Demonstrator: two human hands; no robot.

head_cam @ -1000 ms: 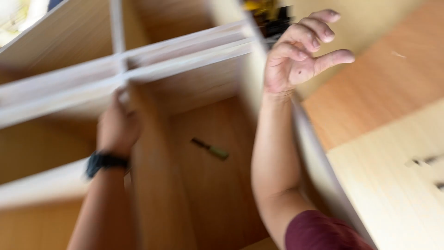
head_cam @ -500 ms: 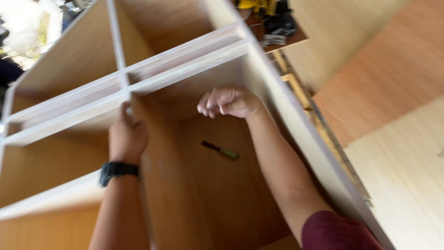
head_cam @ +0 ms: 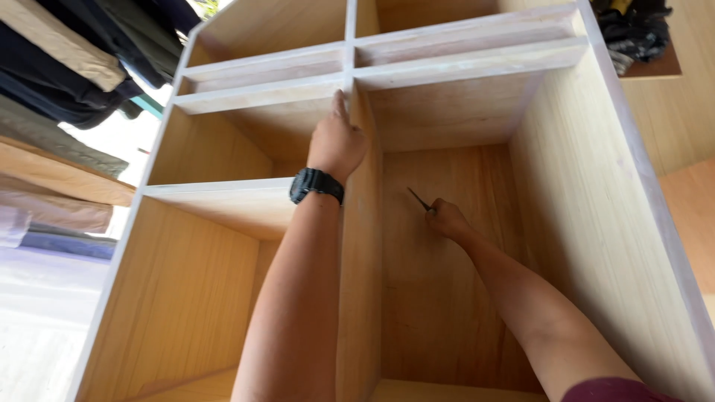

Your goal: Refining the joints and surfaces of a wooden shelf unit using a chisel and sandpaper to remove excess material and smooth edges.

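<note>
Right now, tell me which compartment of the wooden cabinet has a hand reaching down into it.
The large right-hand compartment. The right hand is deep inside it, gripping a thin dark tool. The left hand only rests on the upright divider; the other compartments hold no hand.

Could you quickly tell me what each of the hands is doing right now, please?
Left hand: resting on the upright divider panel, index finger extended.
Right hand: closed on a small dark tool inside the cabinet.

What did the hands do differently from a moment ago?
The right hand came down from up in the air, went deep into the wooden cabinet and took hold of the small dark tool that was lying on the back panel. The left hand, with its black watch, stayed on the upright divider.
</note>
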